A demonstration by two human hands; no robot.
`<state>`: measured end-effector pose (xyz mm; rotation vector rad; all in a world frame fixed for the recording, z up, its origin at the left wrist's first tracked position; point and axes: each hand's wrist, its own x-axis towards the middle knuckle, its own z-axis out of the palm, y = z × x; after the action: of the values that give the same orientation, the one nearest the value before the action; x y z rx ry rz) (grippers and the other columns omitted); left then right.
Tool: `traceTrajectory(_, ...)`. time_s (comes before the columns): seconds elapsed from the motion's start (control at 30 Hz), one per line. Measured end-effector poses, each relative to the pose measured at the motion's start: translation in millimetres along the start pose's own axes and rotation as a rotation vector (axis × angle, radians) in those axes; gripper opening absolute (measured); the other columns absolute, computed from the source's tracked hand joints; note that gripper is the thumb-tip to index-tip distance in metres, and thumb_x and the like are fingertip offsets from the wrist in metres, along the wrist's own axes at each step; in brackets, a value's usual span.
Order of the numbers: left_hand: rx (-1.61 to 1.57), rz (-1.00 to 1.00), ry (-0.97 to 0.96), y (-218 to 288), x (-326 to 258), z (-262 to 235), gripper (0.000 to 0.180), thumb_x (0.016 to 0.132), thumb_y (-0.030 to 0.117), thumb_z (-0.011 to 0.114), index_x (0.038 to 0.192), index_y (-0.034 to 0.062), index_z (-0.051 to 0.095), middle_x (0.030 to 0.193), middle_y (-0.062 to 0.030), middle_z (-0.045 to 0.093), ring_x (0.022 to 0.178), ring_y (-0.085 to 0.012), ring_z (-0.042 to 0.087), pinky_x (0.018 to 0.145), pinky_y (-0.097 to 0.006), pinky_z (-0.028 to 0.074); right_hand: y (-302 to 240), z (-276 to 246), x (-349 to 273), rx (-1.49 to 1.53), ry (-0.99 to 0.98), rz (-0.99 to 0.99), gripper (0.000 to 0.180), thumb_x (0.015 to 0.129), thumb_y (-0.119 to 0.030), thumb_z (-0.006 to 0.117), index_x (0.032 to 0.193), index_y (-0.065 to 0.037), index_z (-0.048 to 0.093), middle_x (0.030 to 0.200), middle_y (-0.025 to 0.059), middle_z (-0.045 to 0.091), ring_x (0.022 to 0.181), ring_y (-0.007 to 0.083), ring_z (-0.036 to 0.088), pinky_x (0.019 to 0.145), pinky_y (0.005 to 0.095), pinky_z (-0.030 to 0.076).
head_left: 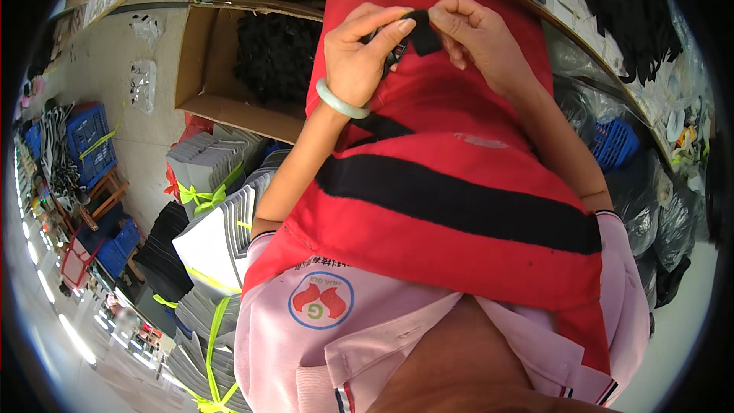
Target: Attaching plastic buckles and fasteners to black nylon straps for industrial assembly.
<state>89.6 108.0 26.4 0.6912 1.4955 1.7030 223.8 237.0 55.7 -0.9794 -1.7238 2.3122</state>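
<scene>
My left hand (358, 53), with a pale bangle (342, 101) on its wrist, pinches a short black strap (423, 34) between thumb and forefinger over my red apron (451, 107). A dark, shiny piece (396, 53), which looks like a plastic buckle, shows under the left thumb; the fingers partly cover it. My right hand (480, 37) is closed at the strap's right edge, thumb and forefinger together on it. Its other fingers curl below.
An open cardboard box (229, 111) of black pieces stands left of my lap. Bundled grey sheets (202, 160) tied with yellow-green strips lie nearer. A workbench edge (589, 50) curves along the right, with black straps (623, 8) on it. Blue baskets (92, 145) stand far left.
</scene>
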Motion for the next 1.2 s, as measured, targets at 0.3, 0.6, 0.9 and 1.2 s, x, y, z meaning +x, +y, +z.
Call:
traceTrajectory(0.3, 0.254, 0.350, -0.207, 22, -20, -11, 0.017, 0.079, -0.004, 0.070, 0.096, -0.0006, 0.072, 0.086, -0.0060, 0.061, 0.072, -0.0107, 0.059, 0.061, -0.021, 0.047, -10, -5, -15, -0.011, -0.220, 0.084, 0.020, 0.094, -0.023, 0.060, 0.093, -0.004, 0.063, 0.066, -0.0024, 0.054, 0.052, 0.0037, 0.049, 0.046, 0.0179, 0.039)
traceTrajectory(0.6, 0.226, 0.318, -0.274, 28, -30, -9, 0.017, 0.078, -0.003, 0.071, 0.094, -0.0004, 0.072, 0.088, -0.0067, 0.060, 0.074, -0.0125, 0.056, 0.064, -0.022, 0.045, -13, -6, -9, -0.073, -0.054, -0.101, 0.020, 0.091, -0.022, 0.065, 0.093, -0.002, 0.067, 0.078, 0.0005, 0.063, 0.070, 0.0062, 0.058, 0.067, 0.0212, 0.049)
traceTrajectory(0.9, 0.165, 0.286, -0.277, 26, -33, -13, 0.018, 0.079, -0.005, 0.070, 0.096, -0.0002, 0.071, 0.092, -0.0056, 0.057, 0.077, -0.0115, 0.060, 0.065, -0.021, 0.048, -5, -4, -5, 0.005, -0.113, -0.148, 0.017, 0.090, -0.017, 0.066, 0.095, -0.001, 0.063, 0.084, 0.0030, 0.065, 0.076, 0.0085, 0.061, 0.071, 0.0223, 0.050)
traceTrajectory(1.2, 0.094, 0.224, -0.255, 24, -40, -18, 0.015, 0.082, -0.005, 0.067, 0.096, -0.0015, 0.071, 0.095, -0.0060, 0.058, 0.076, -0.0104, 0.060, 0.065, -0.020, 0.047, -6, 5, 3, 0.001, -0.145, -0.168, 0.011, 0.090, -0.012, 0.065, 0.092, -0.002, 0.060, 0.087, 0.0043, 0.065, 0.078, 0.0085, 0.061, 0.072, 0.0229, 0.051)
